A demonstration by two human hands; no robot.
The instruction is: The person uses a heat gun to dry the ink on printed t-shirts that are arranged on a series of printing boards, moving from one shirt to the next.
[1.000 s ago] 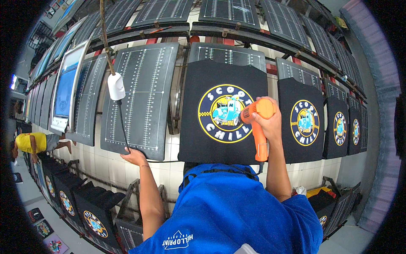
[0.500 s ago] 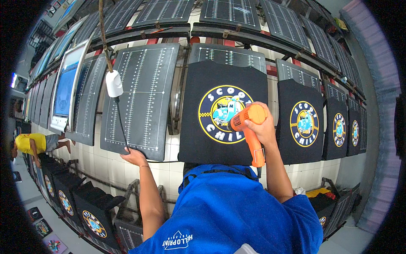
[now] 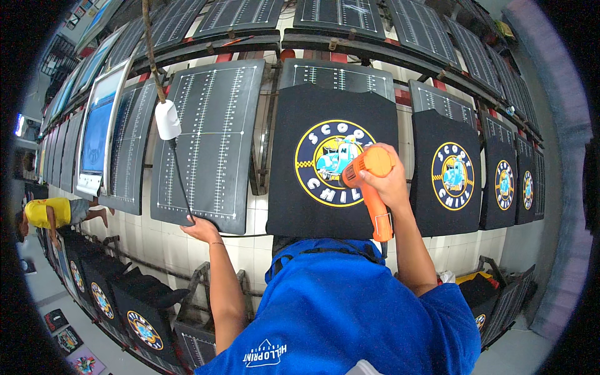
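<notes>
An orange heat gun (image 3: 373,197) is gripped in my right hand (image 3: 387,181). Its nozzle points down and left at the round scooter print (image 3: 331,164) on a black T-shirt (image 3: 294,219), which lies over a dark board in front of me. My left hand (image 3: 203,230) is closed around a black cable (image 3: 182,187) beside the near edge of a bare dark board (image 3: 209,147) with white ruled marks. That cable runs up to a white socket (image 3: 167,120) hanging from a brown cord. The print partly disappears behind the heat gun.
To the right, another printed black T-shirt (image 3: 447,215) lies on its board, with more beyond. A framed screen (image 3: 97,144) leans on a board at left. Behind me at lower left are more printed shirts (image 3: 144,328). A person in yellow (image 3: 50,214) bends over at far left.
The whole view has shifted slightly. My right hand still holds the heat gun over the print's lower right, and my left hand keeps the cable in nearly the same place.
</notes>
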